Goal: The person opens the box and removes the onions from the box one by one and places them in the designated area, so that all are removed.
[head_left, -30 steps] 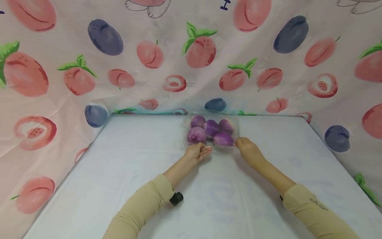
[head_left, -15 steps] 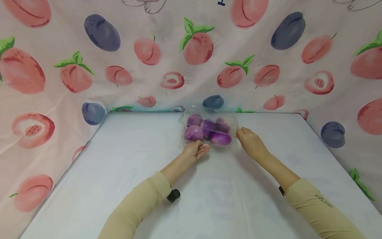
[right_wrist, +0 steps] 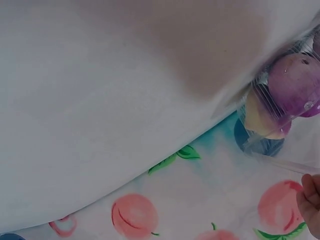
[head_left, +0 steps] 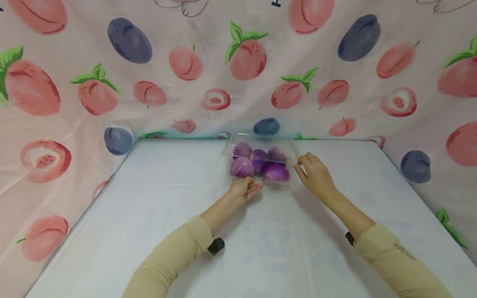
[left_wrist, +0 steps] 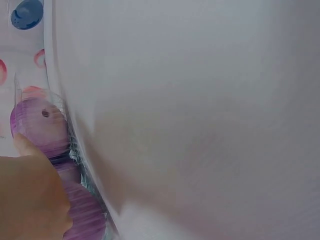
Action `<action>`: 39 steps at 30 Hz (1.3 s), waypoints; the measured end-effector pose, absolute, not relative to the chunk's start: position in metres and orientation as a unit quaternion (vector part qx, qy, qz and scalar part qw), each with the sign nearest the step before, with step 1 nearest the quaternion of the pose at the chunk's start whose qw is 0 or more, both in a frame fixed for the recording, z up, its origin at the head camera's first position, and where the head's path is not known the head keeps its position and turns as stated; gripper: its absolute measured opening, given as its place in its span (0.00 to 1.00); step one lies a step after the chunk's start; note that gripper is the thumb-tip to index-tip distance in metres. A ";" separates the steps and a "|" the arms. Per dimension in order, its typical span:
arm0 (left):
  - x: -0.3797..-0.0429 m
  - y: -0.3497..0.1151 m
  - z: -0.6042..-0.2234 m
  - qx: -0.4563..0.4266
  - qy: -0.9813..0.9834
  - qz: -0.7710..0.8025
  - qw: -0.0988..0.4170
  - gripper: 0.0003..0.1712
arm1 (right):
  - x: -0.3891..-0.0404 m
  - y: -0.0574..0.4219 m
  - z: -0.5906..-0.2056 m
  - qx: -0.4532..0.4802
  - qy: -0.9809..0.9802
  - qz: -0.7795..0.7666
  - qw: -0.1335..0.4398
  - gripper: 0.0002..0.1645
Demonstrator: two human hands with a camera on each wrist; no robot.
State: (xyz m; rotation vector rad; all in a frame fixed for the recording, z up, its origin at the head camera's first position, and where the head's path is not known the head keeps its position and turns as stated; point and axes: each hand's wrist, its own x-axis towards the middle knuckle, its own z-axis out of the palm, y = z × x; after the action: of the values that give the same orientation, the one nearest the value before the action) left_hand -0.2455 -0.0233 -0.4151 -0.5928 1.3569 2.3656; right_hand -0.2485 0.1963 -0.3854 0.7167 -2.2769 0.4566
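A clear plastic clamshell box stands at the back of the table, its lid tilted up at the rear. Inside lie several rounded purple items, such as one at the front left and one at the front right. My left hand holds the box's front edge, thumb on top, the other fingers stretched rightward. Beside the box's right edge is my right hand, thumb and forefinger apart. The right wrist view shows its fingertips close to the clear lid edge; contact is unclear.
A white cloth covers the table. Right behind the box rises a fruit-printed cloth backdrop, which also flanks both sides. Small black wrist cameras sit under the forearms.
My right hand's thumb and forefinger, earlier together at the lid's right edge, have spread apart. The lid now sits more level across the box. My left hand keeps its hold at the front.
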 end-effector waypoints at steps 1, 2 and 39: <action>-0.245 -0.024 -0.415 -0.211 0.477 0.835 0.175 0.19 | -0.249 0.195 -0.384 0.269 -0.878 0.186 0.350 0.10; -0.244 -0.025 -0.414 -0.212 0.474 0.836 0.178 0.20 | -0.249 0.194 -0.382 0.259 -0.880 0.196 0.347 0.10; -0.211 -0.042 -0.416 -0.155 0.478 0.820 0.275 0.23 | -0.307 0.187 -0.360 0.100 -0.837 0.466 0.267 0.14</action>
State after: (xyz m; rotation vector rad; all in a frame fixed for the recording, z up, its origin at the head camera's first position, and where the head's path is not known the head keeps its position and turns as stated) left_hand -0.2110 -0.0422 -0.4157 -0.4179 1.2849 2.2034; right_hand -0.3066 0.1873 -0.3603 0.2693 -2.2598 1.2574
